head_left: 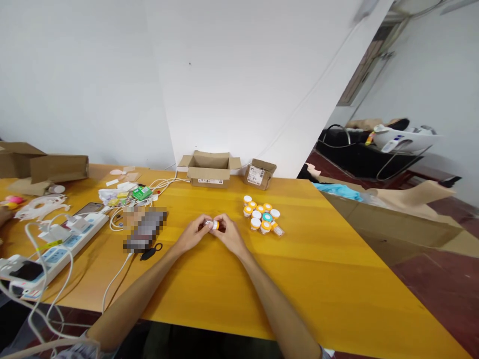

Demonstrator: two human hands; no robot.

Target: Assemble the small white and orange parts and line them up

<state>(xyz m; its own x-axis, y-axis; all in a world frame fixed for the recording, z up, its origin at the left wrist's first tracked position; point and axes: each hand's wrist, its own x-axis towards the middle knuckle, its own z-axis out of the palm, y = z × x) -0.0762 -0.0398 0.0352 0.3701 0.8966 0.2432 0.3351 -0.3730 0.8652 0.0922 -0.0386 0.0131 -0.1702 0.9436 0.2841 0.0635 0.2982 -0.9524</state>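
Head view, frame centre: left hand (194, 233) and right hand (229, 234) both pinched on a small orange-capped vial (213, 225) just above the table (299, 279). Right of them, more vials (262, 214) clustered. Farther up, two boxes (208, 169), labels too small to read.

I get bright, even light here, with only faint soft shadows under the fingers (226, 223). Just left of them a patch (145, 229) is pixelated. Far right of them the view stretches and the room (404, 144) blurs.
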